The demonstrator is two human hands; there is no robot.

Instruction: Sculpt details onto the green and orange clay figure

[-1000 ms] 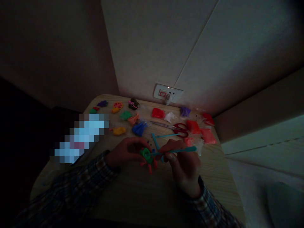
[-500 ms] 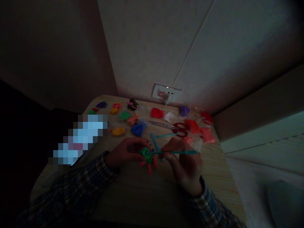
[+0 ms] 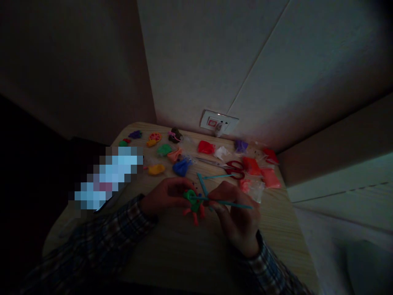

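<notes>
Between the thumb and fingers of my left hand (image 3: 164, 197) is a small green clay figure (image 3: 193, 202) with pink limb-like pieces hanging below it. My right hand (image 3: 235, 215) pinches a thin turquoise modelling tool (image 3: 235, 203) like a pen. The tool's left tip touches the front of the green part. Just behind my right fingers lies a second, flat turquoise tool (image 3: 202, 183), and a thinner turquoise stick (image 3: 217, 176) rests beside it. Tiny dark blue bits lie near the figure.
Scissors with red handles (image 3: 235, 169) lie behind the tools. Around them are bags of red clay (image 3: 206, 147), orange clay (image 3: 251, 165) and blue clay (image 3: 181, 167), plus a yellow lump (image 3: 156, 169). A lit, pixelated screen (image 3: 107, 178) stands at left. A wall socket (image 3: 219, 122) is behind the table.
The tool in my right hand has turned, its right end now lower. The whole view has shifted slightly, and my left hand still holds the figure.
</notes>
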